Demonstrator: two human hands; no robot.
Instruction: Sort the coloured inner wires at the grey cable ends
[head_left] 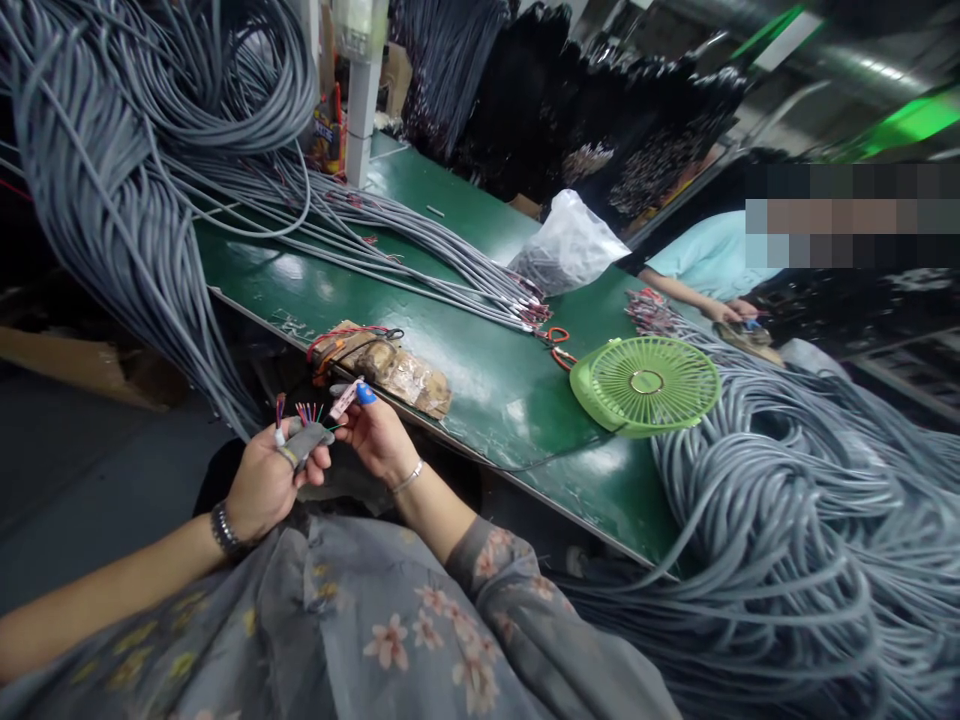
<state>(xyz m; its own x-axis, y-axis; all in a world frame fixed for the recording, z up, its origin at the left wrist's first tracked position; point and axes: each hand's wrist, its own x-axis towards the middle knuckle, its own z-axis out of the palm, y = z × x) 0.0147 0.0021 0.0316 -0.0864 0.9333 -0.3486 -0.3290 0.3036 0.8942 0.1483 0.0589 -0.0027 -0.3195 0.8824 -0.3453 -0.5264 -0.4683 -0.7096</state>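
Note:
Just off the table's front edge, my left hand (264, 478) is closed around a cable end with fanned coloured wires (309, 411). A grey cover wraps its thumb. Another short bunch of dark red wires (280, 408) sticks up beside that thumb. Close by on the right, my right hand (381, 438) pinches a small white piece with dark marks (345, 400); a blue cover is on its thumb. Its exact kind is too small to tell. Thin wire tips lie between the two hands. A tape-wrapped block (405, 378) sits on the table edge just beyond them.
The green table (480, 400) carries a row of grey cables (450, 268), a green fan (645, 385), orange-handled scissors (559, 345) and a plastic bag (574, 240). Cable coils (780, 520) heap at right, others (97, 150) hang left. A co-worker's hands (731, 310) are across the table.

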